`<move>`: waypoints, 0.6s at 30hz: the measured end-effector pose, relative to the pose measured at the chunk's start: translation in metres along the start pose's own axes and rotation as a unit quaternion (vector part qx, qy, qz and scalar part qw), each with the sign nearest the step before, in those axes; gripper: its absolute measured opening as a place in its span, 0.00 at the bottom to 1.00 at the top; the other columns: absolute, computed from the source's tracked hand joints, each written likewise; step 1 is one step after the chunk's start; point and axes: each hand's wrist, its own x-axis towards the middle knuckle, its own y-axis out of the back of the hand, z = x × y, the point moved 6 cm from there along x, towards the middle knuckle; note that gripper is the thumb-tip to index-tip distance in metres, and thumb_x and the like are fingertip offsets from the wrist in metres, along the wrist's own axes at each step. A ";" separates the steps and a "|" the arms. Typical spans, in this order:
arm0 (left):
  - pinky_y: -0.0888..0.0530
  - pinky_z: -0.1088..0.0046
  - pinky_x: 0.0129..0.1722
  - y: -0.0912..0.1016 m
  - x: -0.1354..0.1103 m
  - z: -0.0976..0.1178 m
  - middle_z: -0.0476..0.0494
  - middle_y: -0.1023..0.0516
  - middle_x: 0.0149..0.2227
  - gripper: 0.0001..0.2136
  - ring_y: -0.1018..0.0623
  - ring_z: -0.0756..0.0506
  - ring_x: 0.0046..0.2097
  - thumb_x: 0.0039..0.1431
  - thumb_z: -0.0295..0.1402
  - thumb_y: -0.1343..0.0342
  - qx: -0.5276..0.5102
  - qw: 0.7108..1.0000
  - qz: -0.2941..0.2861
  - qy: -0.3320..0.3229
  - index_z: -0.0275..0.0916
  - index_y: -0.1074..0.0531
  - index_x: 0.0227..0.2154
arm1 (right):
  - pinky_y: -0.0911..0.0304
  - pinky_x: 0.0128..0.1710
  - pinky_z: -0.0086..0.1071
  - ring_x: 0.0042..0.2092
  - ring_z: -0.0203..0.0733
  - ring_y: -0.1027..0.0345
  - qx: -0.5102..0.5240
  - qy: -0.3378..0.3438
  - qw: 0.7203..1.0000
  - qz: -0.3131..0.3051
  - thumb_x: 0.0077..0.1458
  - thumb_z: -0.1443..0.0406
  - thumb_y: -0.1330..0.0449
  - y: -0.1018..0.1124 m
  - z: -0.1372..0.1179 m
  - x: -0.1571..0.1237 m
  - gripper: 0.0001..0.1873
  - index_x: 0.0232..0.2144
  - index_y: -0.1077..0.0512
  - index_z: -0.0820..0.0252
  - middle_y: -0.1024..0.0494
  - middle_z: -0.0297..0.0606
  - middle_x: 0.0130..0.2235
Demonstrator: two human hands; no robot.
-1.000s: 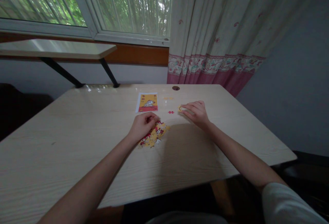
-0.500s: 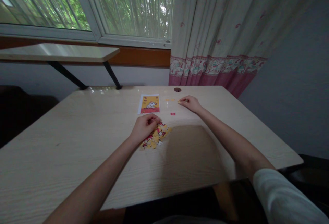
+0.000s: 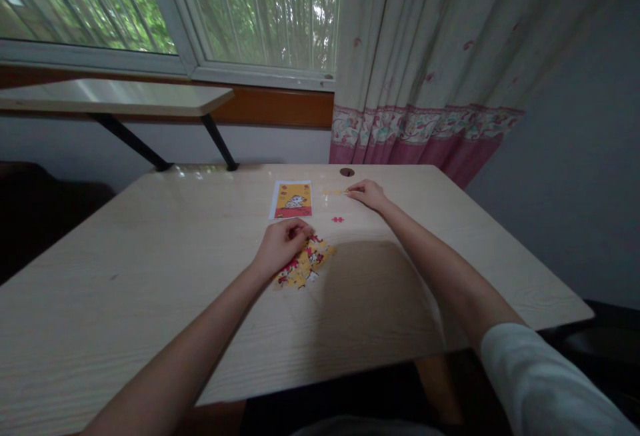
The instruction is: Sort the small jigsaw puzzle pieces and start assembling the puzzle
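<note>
Pinched a small yellow piece [image 3: 346, 192] in the narrow fingertip grip of the right hand [image 3: 367, 194], just right of the frame's centre, right up at the end of a yellow strip [image 3: 332, 192] on the pale table [image 3: 150, 289], and had a red piece [image 3: 338, 219] lying just below! Over left, a little below centre, rested the left hand [image 3: 281, 244] at the upper-left side of the heap of puzzle pieces [image 3: 313, 260], with fingers curled in, but could not tell whether gripping anything; had a printed card [image 3: 294, 201] lying flat just above.
</note>
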 end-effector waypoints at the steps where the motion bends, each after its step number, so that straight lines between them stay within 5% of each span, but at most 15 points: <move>1: 0.35 0.73 0.27 0.000 0.000 0.000 0.45 0.25 0.23 0.12 0.28 0.47 0.29 0.53 0.38 0.49 0.003 1.000 0.000 -0.001 0.37 0.24 0.28 | 0.38 0.41 0.37 0.43 0.44 0.30 -0.001 -0.006 1.000 -0.002 0.50 0.55 0.39 0.001 0.000 0.000 0.14 0.39 0.23 0.53 0.21 0.39 0.41; 5: 0.36 0.72 0.27 0.001 0.000 0.001 0.44 0.25 0.23 0.13 0.28 0.47 0.27 0.54 0.38 0.50 0.017 1.000 -0.002 -0.012 0.37 0.24 0.28 | 0.39 0.43 0.39 0.45 0.47 0.31 -0.036 0.008 0.999 0.016 0.50 0.57 0.38 0.006 -0.011 -0.007 0.16 0.41 0.23 0.56 0.22 0.42 0.43; 9: 0.36 0.71 0.28 0.003 0.000 0.004 0.43 0.24 0.25 0.12 0.29 0.47 0.27 0.56 0.37 0.51 0.061 0.997 -0.024 -0.045 0.37 0.24 0.29 | 0.41 0.46 0.40 0.45 0.45 0.32 -0.032 0.125 0.991 0.036 0.53 0.61 0.41 0.011 -0.047 -0.037 0.12 0.39 0.23 0.56 0.22 0.40 0.41; 14: 0.35 0.70 0.32 0.005 -0.001 0.012 0.42 0.22 0.30 0.11 0.27 0.46 0.30 0.57 0.35 0.51 0.136 0.982 -0.062 -0.116 0.38 0.24 0.31 | 0.41 0.45 0.36 0.42 0.39 0.31 0.013 0.315 0.944 -0.096 0.54 0.60 0.41 0.000 -0.093 -0.096 0.09 0.37 0.23 0.55 0.21 0.37 0.38; 18: 0.33 0.69 0.34 0.005 -0.002 0.017 0.40 0.22 0.31 0.12 0.26 0.45 0.32 0.59 0.35 0.52 0.163 0.973 -0.066 -0.148 0.37 0.25 0.31 | 0.41 0.43 0.35 0.42 0.39 0.32 -0.006 0.341 0.929 -0.143 0.54 0.59 0.40 -0.005 -0.103 -0.119 0.10 0.38 0.24 0.54 0.22 0.36 0.38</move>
